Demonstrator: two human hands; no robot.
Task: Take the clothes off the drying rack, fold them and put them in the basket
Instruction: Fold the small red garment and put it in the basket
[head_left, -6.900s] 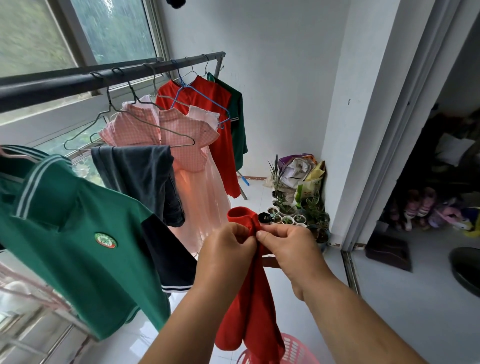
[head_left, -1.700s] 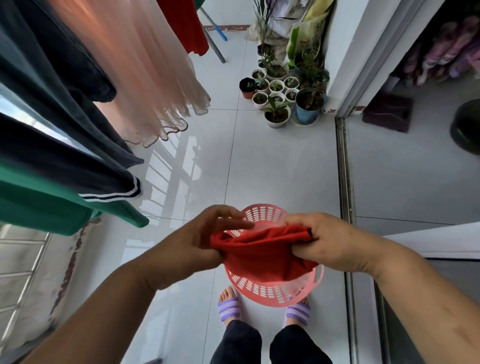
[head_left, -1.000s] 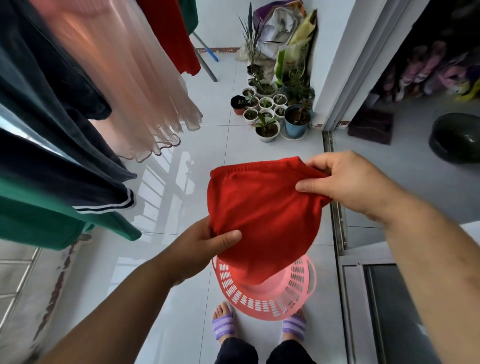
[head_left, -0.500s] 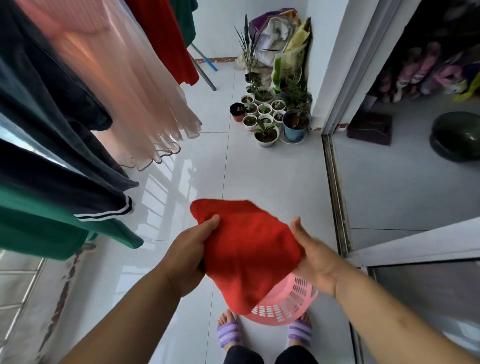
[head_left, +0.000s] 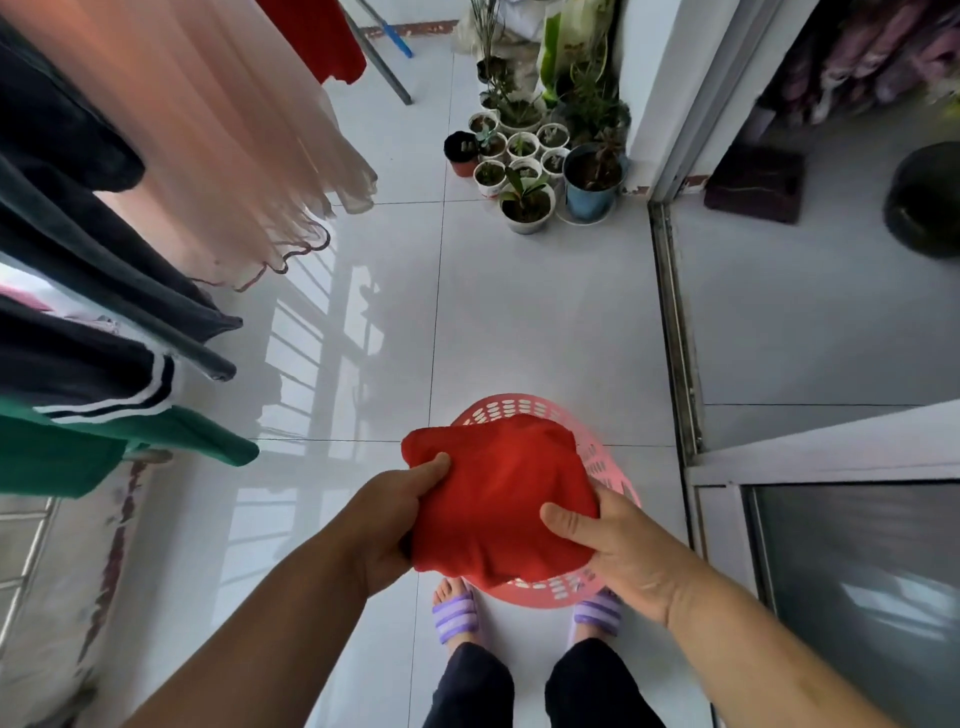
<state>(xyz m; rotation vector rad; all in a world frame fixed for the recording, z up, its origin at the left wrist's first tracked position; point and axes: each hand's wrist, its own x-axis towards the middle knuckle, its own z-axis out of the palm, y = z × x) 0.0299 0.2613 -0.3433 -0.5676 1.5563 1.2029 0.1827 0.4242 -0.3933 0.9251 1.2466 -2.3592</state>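
Observation:
A folded red garment (head_left: 498, 493) is held flat between both hands, right above the pink plastic basket (head_left: 519, 408) on the floor. My left hand (head_left: 387, 519) grips its left edge with the thumb on top. My right hand (head_left: 618, 545) grips its right edge, thumb pressed on the cloth. The garment hides most of the basket's inside. Clothes still hang at the left: a pink sheer dress (head_left: 208, 145), dark garments (head_left: 104, 270), a green shirt (head_left: 104, 441) and a red top (head_left: 322, 36).
Several potted plants (head_left: 530, 166) stand at the far side of the white tiled floor, by a wall corner. A sliding door track (head_left: 675, 332) runs along the right. My feet in purple sandals (head_left: 457, 616) stand just behind the basket.
The red garment has been folded smaller and lowered toward the basket. Both hands came closer together and now hold it by its two sides.

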